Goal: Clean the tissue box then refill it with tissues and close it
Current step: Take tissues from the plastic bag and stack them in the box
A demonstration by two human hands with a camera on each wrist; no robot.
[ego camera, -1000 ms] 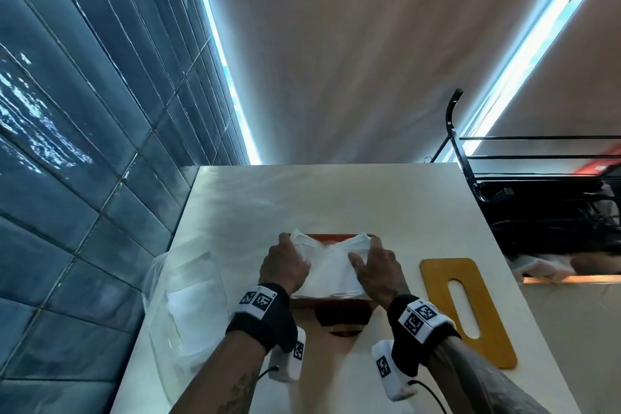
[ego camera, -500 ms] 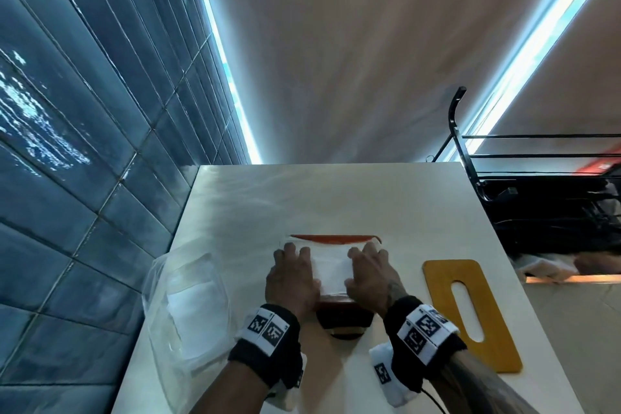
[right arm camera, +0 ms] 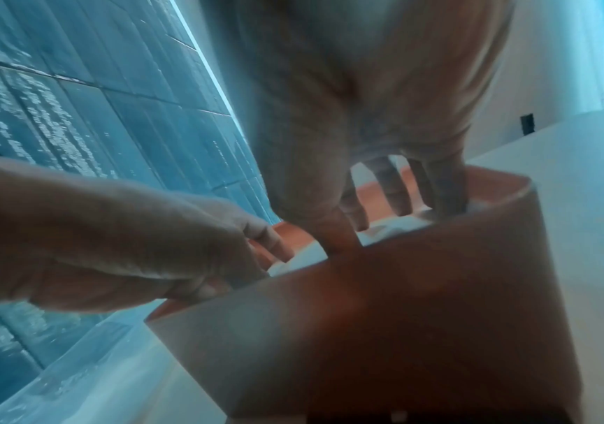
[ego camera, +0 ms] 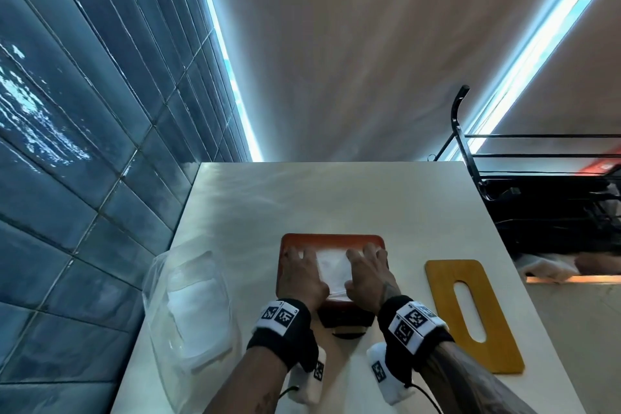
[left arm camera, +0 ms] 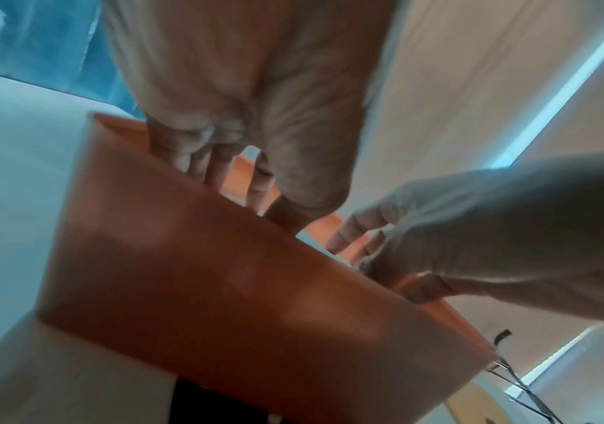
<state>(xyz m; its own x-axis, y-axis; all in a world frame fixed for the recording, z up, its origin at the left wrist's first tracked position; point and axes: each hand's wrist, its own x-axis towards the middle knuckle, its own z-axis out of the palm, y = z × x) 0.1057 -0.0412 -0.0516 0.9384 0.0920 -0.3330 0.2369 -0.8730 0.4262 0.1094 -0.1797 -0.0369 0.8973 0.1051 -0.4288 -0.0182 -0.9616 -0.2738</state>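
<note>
- An orange tissue box (ego camera: 332, 240), open at the top, is seen standing on the white table (ego camera: 336, 198), near its front edge and about mid-width.
- A white stack of tissues (ego camera: 333, 270) is seen inside the box, below the rim.
- The left hand (ego camera: 302, 274) is laid flat on the left part of the tissues; fingers are spread and straight, nothing is pinched.
- The right hand (ego camera: 368, 274) is laid flat on the right part of the tissues; fingers are likewise extended and slightly spread, pressing down.
- In the left wrist view the fingers (left arm camera: 217, 169) are seen reaching down past the box wall (left arm camera: 242, 275).
- In the right wrist view fingertips (right arm camera: 398, 200) are seen touching the white tissue inside the box (right arm camera: 402, 301).
- A yellow wooden lid with an oval slot (ego camera: 470, 312) is laid flat on the table, right of the box, not touching it.
- A clear plastic bag with white tissues inside (ego camera: 191, 312) is seen left of the box, at the table's left edge.
- A black wire rack (ego camera: 537, 178) is seen off the right side of the table.
- A blue tiled wall (ego camera: 84, 144) is seen on the left.
</note>
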